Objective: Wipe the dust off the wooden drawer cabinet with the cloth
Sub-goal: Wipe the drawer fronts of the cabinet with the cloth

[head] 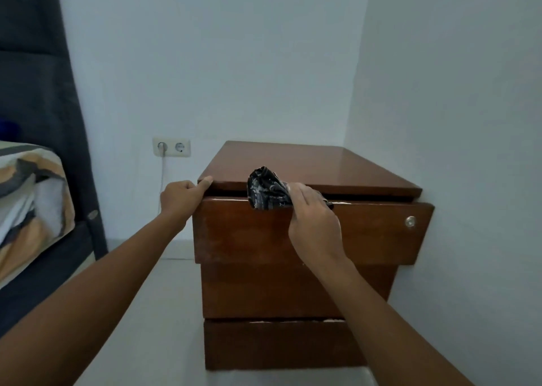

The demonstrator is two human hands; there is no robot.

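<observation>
A brown wooden drawer cabinet (366,233) with three drawers stands in the corner of the room. Its top drawer is pulled out a little and has a round metal lock at the right. My right hand (313,221) grips a dark patterned cloth (265,190) bunched on the top edge of that drawer front, near the middle. My left hand (183,196) holds the front left corner of the cabinet's top, fingers curled over its edge.
A bed with a patterned cover (32,198) and a dark headboard (38,77) is at the left. A double wall socket (171,147) with a white cable plugged in sits behind the cabinet's left side. White walls close in behind and at the right.
</observation>
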